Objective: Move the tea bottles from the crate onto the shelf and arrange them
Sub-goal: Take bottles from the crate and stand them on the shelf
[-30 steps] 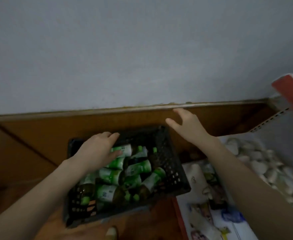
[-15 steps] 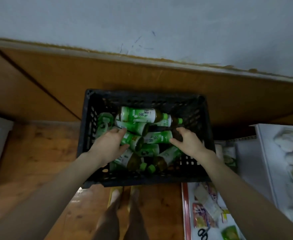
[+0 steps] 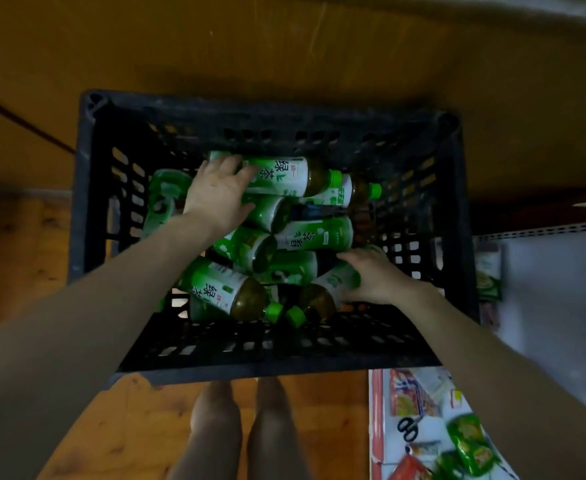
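Head view: the left hand (image 3: 215,197) lays spread fingers over the top bottle (image 3: 281,176); the right hand (image 3: 380,280) wraps its fingers round a lower bottle (image 3: 335,287). Full and slick, likely heavy: grip mid-label.

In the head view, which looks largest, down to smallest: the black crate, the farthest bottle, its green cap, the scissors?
1. black crate
2. farthest bottle
3. scissors
4. green cap
Last two look close; order unsure.
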The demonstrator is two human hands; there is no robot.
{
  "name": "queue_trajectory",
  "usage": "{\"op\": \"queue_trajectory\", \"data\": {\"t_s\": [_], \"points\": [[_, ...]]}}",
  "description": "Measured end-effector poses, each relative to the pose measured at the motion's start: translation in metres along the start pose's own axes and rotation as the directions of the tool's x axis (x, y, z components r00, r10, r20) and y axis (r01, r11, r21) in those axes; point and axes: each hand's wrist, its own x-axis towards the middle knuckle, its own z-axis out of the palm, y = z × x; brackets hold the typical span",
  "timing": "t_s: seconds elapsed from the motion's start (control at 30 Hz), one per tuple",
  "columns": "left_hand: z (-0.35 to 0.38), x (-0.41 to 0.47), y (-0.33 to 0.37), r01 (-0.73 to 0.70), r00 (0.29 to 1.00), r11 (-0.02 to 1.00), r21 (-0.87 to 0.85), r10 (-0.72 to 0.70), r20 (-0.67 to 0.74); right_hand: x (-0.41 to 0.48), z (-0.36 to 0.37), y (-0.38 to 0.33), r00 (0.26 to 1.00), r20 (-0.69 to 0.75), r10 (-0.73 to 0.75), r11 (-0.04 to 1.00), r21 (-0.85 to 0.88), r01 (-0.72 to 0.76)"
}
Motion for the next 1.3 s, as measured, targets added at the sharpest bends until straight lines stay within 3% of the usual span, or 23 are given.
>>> {"op": "queue_trajectory", "data": {"t_s": [0.2, 0.37, 0.53, 0.9, 1.0, 1.1, 1.2, 1.3], "points": [[0.007, 0.016, 0.008, 0.097, 0.992, 0.992, 0.080, -0.089, -0.094, 0.019, 0.002, 0.007, 0.996, 0.085, -0.026, 0.999, -0.016, 0.027], [0.016, 0.018, 0.008, 0.111, 0.972, 0.994, -0.014, -0.112, -0.208, 0.027, 0.003, 0.014, 0.990, 0.125, -0.061, 0.998, 0.023, 0.058], [0.021, 0.023, 0.007, 0.127, 0.957, 0.987, -0.102, -0.149, -0.247, 0.030, 0.005, 0.016, 0.979, 0.189, -0.074, 0.992, -0.088, 0.092], [0.017, 0.021, 0.010, 0.041, 0.942, 0.995, -0.089, -0.068, -0.328, 0.032, 0.022, 0.016, 0.991, 0.063, -0.120, 0.969, -0.210, 0.131], [0.011, 0.018, 0.013, 0.036, 0.949, 0.995, -0.095, -0.064, -0.308, 0.030, 0.023, 0.018, 0.989, 0.016, -0.148, 0.984, -0.093, 0.149], [0.002, 0.011, 0.017, 0.084, 0.956, 0.986, -0.146, -0.121, -0.267, 0.021, 0.016, 0.016, 0.984, -0.101, -0.146, 0.978, 0.137, 0.159], [-0.013, -0.002, 0.022, 0.139, 0.944, 0.956, -0.257, -0.207, -0.258, 0.009, -0.001, 0.007, 0.976, -0.209, -0.066, 0.910, 0.387, 0.144], [-0.033, -0.020, 0.026, 0.149, 0.926, 0.908, -0.392, -0.268, -0.267, -0.007, -0.023, -0.006, 0.943, -0.331, -0.022, 0.832, 0.517, 0.200]]}}
